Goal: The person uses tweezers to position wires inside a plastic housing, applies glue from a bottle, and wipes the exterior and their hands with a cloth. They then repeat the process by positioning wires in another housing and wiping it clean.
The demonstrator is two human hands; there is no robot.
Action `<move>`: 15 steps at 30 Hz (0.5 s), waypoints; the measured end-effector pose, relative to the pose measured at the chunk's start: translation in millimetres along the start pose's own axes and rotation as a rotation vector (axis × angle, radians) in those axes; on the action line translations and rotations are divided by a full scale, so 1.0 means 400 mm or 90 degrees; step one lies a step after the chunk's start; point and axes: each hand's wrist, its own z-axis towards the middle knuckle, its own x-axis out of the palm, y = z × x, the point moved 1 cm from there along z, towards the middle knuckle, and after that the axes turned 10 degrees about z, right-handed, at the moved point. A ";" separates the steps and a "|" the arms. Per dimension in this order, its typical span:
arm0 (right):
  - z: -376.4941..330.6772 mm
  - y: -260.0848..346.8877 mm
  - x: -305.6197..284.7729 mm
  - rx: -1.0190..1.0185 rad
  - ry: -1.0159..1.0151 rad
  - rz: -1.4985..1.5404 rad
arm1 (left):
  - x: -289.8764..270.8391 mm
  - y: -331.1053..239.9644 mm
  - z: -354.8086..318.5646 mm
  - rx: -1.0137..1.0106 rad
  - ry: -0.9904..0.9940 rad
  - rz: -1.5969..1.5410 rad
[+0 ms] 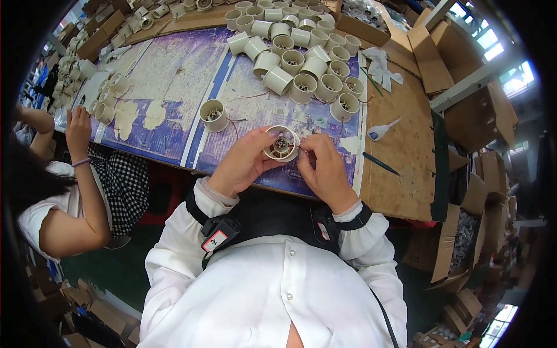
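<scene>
Held part: a cream round fan housing [281, 144], over the near edge of the bench [400, 174], between both hands.
Left hand [241, 165]: fingers curled around the housing's left rim, gripping it.
Right hand [325, 165]: fingertips pinched together at the housing's right rim, seemingly on a thin wire; too small to tell.
Axis: open face tilted up toward the camera.
Nearer hand: both touch it; the left carries it.
Behind: one single housing [213, 115], then a cluster of housings [301, 64] toward the far edge.

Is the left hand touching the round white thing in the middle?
Touching. The head view shows the left hand with its fingers wrapped against the rim of the round white housing, no gap between them; the right hand pinches beside it.
</scene>
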 end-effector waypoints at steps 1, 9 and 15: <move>-0.002 -0.001 -0.002 0.022 0.009 0.026 | 0.001 -0.002 0.001 0.003 -0.012 0.009; -0.001 -0.003 -0.023 0.115 0.048 0.169 | 0.018 -0.023 -0.010 0.022 -0.056 0.069; -0.012 -0.006 -0.023 0.101 0.026 0.160 | 0.015 -0.016 -0.012 0.016 -0.103 0.108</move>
